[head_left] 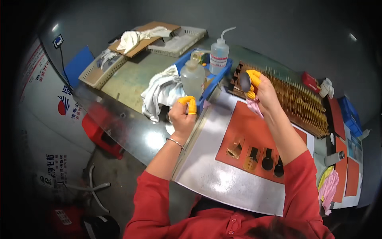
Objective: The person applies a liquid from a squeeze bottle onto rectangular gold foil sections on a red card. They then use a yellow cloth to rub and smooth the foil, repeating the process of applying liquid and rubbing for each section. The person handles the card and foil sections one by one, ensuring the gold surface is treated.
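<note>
My right hand point(266, 93), wearing yellow finger cots, is closed on a dark, glossy oval piece point(245, 81) and a pink cloth point(254, 106). It is raised near the end of a rack point(296, 99) lined with many gold-coloured metal pieces. My left hand point(184, 116), also in yellow finger cots, has its fingers curled in front of a translucent squeeze bottle point(192, 77); what they hold, if anything, is hidden. A crumpled white cloth point(161, 93) lies beside it. Several flat, round-ended gold and black pieces point(251, 158) rest on an orange mat point(234, 131).
A blue tray point(211, 89) holds both bottles, including a wash bottle point(219, 55) with a bent spout. Pale plastic baskets point(99, 75) and cardboard point(147, 38) are at the back left. Pink and yellow cloths point(328, 187) hang at the right edge. A red stool point(101, 129) stands below left.
</note>
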Action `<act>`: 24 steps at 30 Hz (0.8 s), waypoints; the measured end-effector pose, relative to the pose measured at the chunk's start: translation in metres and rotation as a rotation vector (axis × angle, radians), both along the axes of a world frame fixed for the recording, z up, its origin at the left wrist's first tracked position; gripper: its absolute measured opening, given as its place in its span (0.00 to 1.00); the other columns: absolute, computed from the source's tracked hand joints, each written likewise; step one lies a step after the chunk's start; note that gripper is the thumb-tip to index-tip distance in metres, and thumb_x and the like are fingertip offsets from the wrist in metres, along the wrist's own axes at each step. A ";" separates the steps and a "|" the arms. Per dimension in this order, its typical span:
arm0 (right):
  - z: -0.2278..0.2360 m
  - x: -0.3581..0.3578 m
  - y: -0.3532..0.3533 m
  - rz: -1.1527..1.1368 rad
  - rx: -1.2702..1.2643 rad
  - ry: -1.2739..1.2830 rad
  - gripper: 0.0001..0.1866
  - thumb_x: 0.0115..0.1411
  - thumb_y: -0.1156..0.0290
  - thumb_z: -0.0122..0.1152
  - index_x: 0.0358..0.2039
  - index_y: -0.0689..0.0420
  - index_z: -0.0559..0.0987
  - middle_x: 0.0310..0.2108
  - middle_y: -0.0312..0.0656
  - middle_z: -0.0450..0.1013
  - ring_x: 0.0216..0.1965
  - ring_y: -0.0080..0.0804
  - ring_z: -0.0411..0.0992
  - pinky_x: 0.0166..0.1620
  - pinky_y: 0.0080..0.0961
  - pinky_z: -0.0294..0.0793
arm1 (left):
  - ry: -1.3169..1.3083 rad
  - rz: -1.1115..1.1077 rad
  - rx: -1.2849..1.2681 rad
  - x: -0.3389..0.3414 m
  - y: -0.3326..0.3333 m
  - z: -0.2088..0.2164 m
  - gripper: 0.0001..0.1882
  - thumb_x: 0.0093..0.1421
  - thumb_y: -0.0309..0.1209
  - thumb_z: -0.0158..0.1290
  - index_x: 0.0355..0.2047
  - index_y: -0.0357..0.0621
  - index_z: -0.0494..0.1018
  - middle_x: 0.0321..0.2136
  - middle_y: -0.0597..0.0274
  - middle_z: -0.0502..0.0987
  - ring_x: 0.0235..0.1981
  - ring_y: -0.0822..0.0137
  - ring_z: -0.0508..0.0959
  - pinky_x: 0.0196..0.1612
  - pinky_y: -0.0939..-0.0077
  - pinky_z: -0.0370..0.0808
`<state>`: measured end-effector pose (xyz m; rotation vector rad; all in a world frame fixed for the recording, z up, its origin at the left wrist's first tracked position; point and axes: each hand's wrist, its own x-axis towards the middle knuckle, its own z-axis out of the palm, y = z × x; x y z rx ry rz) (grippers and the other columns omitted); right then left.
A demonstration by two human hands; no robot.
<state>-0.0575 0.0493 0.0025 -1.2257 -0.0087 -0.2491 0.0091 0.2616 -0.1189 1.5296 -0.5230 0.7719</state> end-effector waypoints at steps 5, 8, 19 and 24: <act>0.003 0.059 0.005 0.156 0.438 -0.063 0.10 0.63 0.68 0.46 0.24 0.54 0.68 0.13 0.30 0.57 0.11 0.19 0.52 0.14 0.16 0.53 | 0.015 0.147 0.217 0.026 -0.005 0.037 0.33 0.49 0.39 0.61 0.49 0.32 0.62 0.41 0.49 0.67 0.44 0.52 0.67 0.48 0.63 0.62; 0.000 0.072 0.024 0.126 0.461 -0.049 0.09 0.63 0.69 0.45 0.25 0.54 0.70 0.15 0.30 0.60 0.12 0.17 0.54 0.15 0.16 0.53 | 0.098 0.019 0.227 0.046 -0.017 0.034 0.38 0.43 0.40 0.65 0.48 0.30 0.62 0.48 0.41 0.68 0.50 0.49 0.68 0.52 0.62 0.64; 0.000 0.090 0.037 0.143 0.474 -0.046 0.10 0.62 0.74 0.39 0.29 0.54 0.72 0.18 0.32 0.65 0.13 0.18 0.56 0.16 0.17 0.54 | 0.302 -0.023 0.269 0.054 -0.021 0.038 0.33 0.41 0.36 0.66 0.43 0.32 0.65 0.38 0.47 0.74 0.40 0.53 0.75 0.43 0.66 0.71; 0.006 0.090 0.042 0.168 0.527 -0.048 0.12 0.60 0.77 0.39 0.26 0.55 0.73 0.17 0.34 0.66 0.13 0.21 0.61 0.15 0.19 0.58 | 0.288 -0.002 0.275 0.057 -0.020 0.037 0.31 0.42 0.36 0.65 0.42 0.32 0.65 0.37 0.47 0.74 0.39 0.53 0.75 0.43 0.66 0.70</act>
